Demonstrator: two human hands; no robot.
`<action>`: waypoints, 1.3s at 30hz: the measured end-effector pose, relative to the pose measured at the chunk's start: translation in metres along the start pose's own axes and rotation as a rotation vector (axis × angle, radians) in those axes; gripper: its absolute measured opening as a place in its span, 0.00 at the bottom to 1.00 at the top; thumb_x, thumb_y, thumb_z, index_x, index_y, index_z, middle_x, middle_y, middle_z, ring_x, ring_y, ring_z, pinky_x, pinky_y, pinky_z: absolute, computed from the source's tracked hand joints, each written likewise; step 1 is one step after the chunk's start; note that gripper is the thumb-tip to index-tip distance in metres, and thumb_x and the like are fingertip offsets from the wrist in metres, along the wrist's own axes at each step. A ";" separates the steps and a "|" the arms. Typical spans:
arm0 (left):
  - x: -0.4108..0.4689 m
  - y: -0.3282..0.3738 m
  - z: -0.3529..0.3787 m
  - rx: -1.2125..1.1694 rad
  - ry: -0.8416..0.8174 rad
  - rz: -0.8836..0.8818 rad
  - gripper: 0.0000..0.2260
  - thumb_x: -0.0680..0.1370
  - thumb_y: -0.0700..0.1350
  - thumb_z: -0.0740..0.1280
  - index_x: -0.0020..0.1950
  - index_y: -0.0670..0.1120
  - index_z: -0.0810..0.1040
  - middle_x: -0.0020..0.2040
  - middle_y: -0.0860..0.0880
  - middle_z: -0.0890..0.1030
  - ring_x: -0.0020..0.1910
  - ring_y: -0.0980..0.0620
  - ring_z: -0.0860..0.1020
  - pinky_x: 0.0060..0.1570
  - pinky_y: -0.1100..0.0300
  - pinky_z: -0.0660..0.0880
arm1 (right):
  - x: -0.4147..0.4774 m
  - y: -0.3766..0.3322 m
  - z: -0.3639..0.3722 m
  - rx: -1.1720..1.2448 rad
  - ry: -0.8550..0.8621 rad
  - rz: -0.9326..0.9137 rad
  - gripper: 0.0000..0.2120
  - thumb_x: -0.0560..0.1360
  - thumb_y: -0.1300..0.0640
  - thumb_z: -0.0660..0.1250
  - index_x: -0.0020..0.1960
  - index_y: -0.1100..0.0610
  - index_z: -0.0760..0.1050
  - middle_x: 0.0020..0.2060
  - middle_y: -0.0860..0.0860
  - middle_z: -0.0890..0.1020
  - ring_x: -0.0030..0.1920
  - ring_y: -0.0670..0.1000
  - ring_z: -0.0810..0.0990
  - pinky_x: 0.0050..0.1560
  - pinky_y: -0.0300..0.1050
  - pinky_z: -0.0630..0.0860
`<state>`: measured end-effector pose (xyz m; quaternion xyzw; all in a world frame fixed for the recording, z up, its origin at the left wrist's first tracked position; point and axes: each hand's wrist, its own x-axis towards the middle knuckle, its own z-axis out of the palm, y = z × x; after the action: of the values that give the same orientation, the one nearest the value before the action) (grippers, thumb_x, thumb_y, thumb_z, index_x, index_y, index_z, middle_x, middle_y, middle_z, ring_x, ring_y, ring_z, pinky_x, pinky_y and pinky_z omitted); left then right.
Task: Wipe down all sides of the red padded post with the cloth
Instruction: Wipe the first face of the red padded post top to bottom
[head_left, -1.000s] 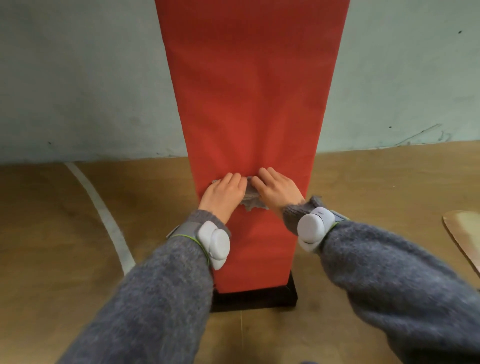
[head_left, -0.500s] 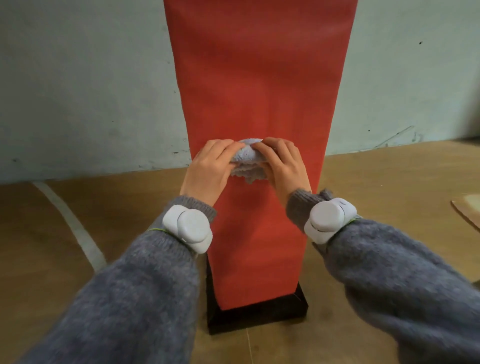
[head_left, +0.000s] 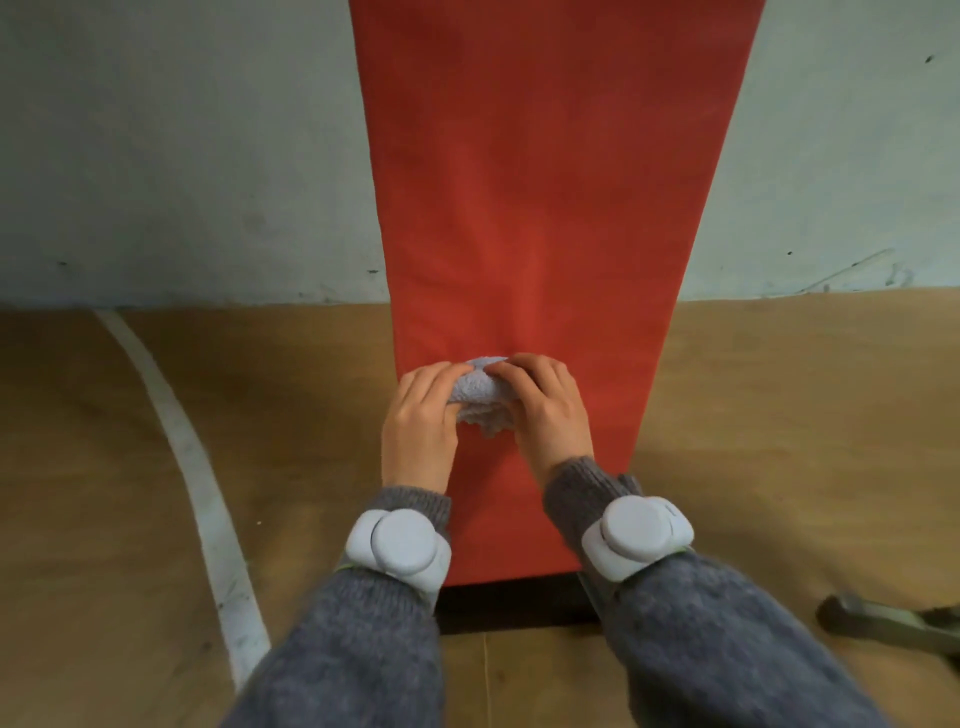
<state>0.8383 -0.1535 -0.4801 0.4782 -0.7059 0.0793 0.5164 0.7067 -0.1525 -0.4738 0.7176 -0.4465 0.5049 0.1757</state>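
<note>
My left hand (head_left: 421, 421) and right hand (head_left: 548, 410) curl their fingers over the bunched cloth (head_left: 480, 400), pressing it to the front of the red padded post (head_left: 545, 208). It sits lower than half a second ago, nearer the black base (head_left: 519, 608).

Post: the red post (head_left: 545, 208) stands tall on a black base (head_left: 519, 605).
Cloth: the cloth (head_left: 480, 400) is bunched up, pressed on the post's front, low down.
Hands: the left hand (head_left: 421, 421) and right hand (head_left: 550, 410) grip the cloth, one each side.
Line: a white line (head_left: 197, 467) curves on the floor (head_left: 779, 441), left of the post.
</note>
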 end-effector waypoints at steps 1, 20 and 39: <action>0.001 0.002 0.001 -0.001 0.003 -0.020 0.15 0.67 0.33 0.61 0.51 0.38 0.81 0.48 0.42 0.81 0.50 0.52 0.70 0.55 0.62 0.65 | 0.003 -0.001 -0.002 -0.008 -0.028 -0.002 0.18 0.65 0.57 0.60 0.47 0.64 0.81 0.43 0.59 0.81 0.46 0.53 0.70 0.48 0.44 0.66; 0.098 0.028 -0.046 -0.221 0.203 0.016 0.15 0.68 0.31 0.64 0.52 0.42 0.81 0.48 0.50 0.80 0.49 0.55 0.73 0.51 0.74 0.64 | 0.095 -0.030 -0.013 0.147 0.270 0.054 0.14 0.69 0.65 0.61 0.52 0.64 0.80 0.48 0.60 0.79 0.52 0.52 0.68 0.54 0.38 0.65; 0.031 0.002 -0.009 -0.095 -0.092 0.153 0.13 0.69 0.39 0.62 0.50 0.41 0.82 0.45 0.47 0.82 0.46 0.55 0.71 0.48 0.66 0.67 | 0.015 0.023 -0.011 0.045 -0.014 -0.042 0.15 0.69 0.64 0.59 0.52 0.60 0.80 0.45 0.56 0.78 0.48 0.52 0.69 0.49 0.41 0.62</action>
<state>0.8428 -0.1655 -0.4505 0.4011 -0.7662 0.0626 0.4981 0.6835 -0.1641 -0.4603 0.7340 -0.4209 0.5061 0.1669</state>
